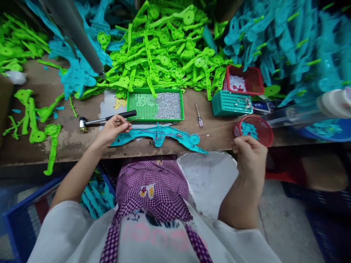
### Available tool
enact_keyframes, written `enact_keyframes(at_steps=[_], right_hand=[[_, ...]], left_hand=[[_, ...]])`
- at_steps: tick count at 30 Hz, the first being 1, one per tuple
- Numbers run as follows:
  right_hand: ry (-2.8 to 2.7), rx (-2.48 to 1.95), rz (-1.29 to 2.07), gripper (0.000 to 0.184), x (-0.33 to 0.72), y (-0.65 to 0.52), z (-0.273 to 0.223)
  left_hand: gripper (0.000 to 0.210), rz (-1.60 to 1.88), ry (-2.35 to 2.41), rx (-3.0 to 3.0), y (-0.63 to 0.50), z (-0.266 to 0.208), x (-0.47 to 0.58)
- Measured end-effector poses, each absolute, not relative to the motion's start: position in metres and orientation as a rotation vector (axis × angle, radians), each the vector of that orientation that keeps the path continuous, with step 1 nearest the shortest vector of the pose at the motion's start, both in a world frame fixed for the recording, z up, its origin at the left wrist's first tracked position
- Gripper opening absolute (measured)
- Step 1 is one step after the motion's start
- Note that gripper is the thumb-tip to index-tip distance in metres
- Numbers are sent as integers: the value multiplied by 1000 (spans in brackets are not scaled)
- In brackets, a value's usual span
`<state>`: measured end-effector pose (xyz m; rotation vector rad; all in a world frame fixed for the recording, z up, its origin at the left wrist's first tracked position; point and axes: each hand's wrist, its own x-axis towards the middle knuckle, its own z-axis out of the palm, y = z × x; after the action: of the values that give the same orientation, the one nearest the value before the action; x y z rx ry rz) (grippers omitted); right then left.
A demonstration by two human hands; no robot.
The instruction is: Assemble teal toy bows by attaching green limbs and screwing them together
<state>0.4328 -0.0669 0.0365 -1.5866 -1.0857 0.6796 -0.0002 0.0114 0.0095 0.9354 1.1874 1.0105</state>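
Left hand and right hand pinch closed on what looks like string, stretched across a blue bow

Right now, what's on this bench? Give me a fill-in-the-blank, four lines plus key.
A thin cord stretches from the left hand over the long blue part to the ____.
The black-handled tool near the left hand is a ____.
The tray holding silver pieces is coloured ____.
The small tool between that tray and the teal basket is a ____.
Missing: right hand; hammer; green; screwdriver.
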Motion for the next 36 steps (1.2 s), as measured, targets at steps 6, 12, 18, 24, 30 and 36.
enact_keyframes(at_steps=[6,12,18,24,30,36], right_hand=[[-2089,-689,1137,22,328,-80,80],[-2593,-719,935,35,256,-72,76],[-1913,-1201,907,21,283,-37,47],[-2180,-1102,808,23,235,3,35],[-2849,-969,619,17,185,32,23],[-2130,-1047,605,23,220,31,32]], left_hand=[[41,1043,1149,1110,12,15,15],[31,1000,1127,1450,13,23,3],[14,754,986,2443,-25,35,11],[21,480,904,3018,-76,5,45],[29,597,1265,2768,-99,-30,50],[32,796,1393,2358,-104,-43,57]])
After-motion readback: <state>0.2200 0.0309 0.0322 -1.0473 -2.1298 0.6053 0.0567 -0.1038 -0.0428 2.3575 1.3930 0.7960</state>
